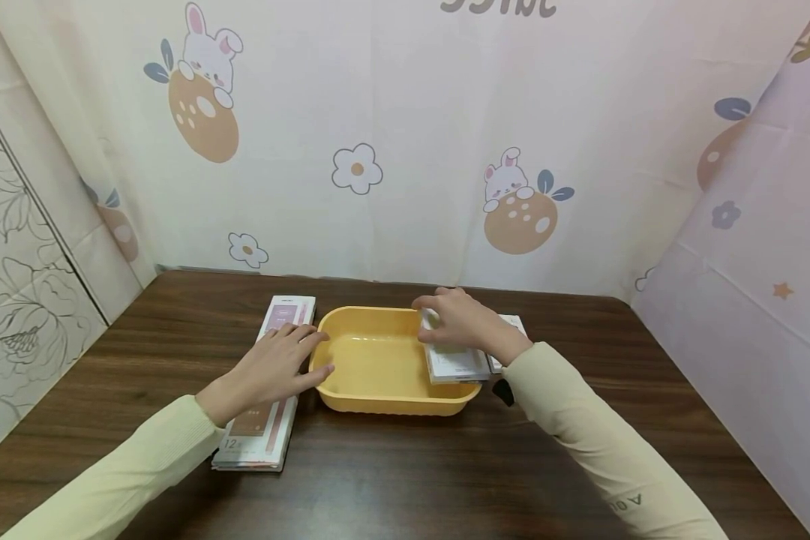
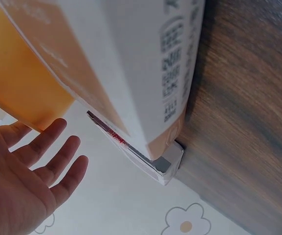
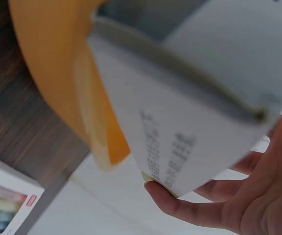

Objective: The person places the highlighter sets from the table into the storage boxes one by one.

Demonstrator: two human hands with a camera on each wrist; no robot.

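Note:
A yellow plastic tray (image 1: 378, 367) sits in the middle of the table. My right hand (image 1: 462, 322) grips a white box (image 1: 455, 366) over the tray's right end; in the right wrist view, fingertips meet the lower corner of this white box (image 3: 175, 112). Whether the box touches the tray floor is hidden. My left hand (image 1: 277, 367) lies at the tray's left rim, its fingers loosely extended and nothing held. The left wrist view shows those fingers beside the yellow tray wall (image 2: 23, 73). Under the left forearm lie flat white boxes (image 1: 253, 446) with coloured panels.
Another white box (image 1: 515, 324) lies just right of the tray, partly behind the right hand; colored sticks show through its window (image 3: 4, 210). A small black object (image 1: 503, 391) is by the right sleeve. A printed curtain (image 1: 418, 217) hangs behind the brown table (image 1: 405, 472).

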